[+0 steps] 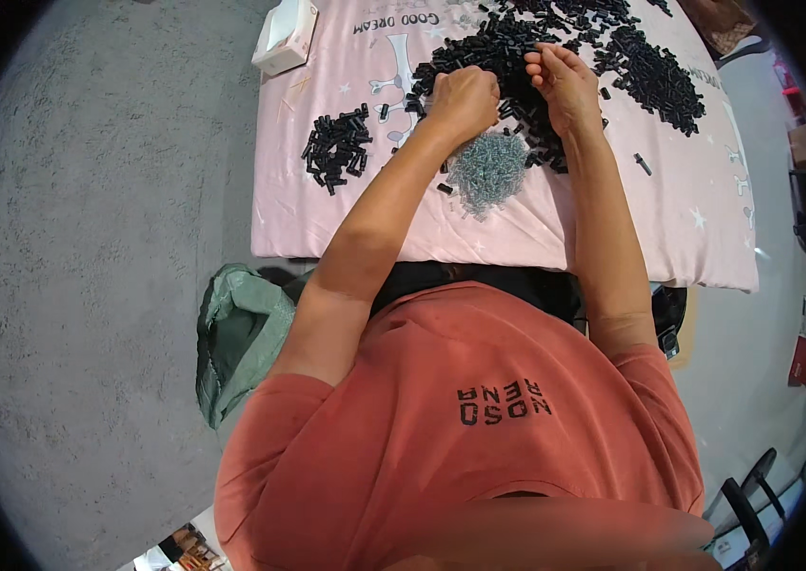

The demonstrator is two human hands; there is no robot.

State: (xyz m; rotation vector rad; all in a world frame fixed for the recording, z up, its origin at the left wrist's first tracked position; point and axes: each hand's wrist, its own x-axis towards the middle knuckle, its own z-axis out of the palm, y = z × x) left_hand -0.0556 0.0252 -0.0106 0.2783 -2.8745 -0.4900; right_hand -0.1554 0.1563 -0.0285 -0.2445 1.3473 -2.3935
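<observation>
Over the near side of a large heap of small black cylindrical pieces (479,48), my left hand (467,101) is closed with its fingers curled under. What it holds, if anything, is hidden. Close by on the right, my right hand (565,86) is raised above the heap, thumb and fingertips pinched together. Anything between those tips is too small to name. Just below my hands lies a mound of tiny shiny grey pieces (488,173), possibly springs. A smaller group of black pieces (336,147) rests to the left, and another pile (658,88) spreads at the right.
A pink printed cloth (374,226) covers the table. At its far left corner stands a white tissue box (287,36). One loose piece (643,165) lies right of my forearm. A green sack (243,333) sits on the floor by the table's near left edge.
</observation>
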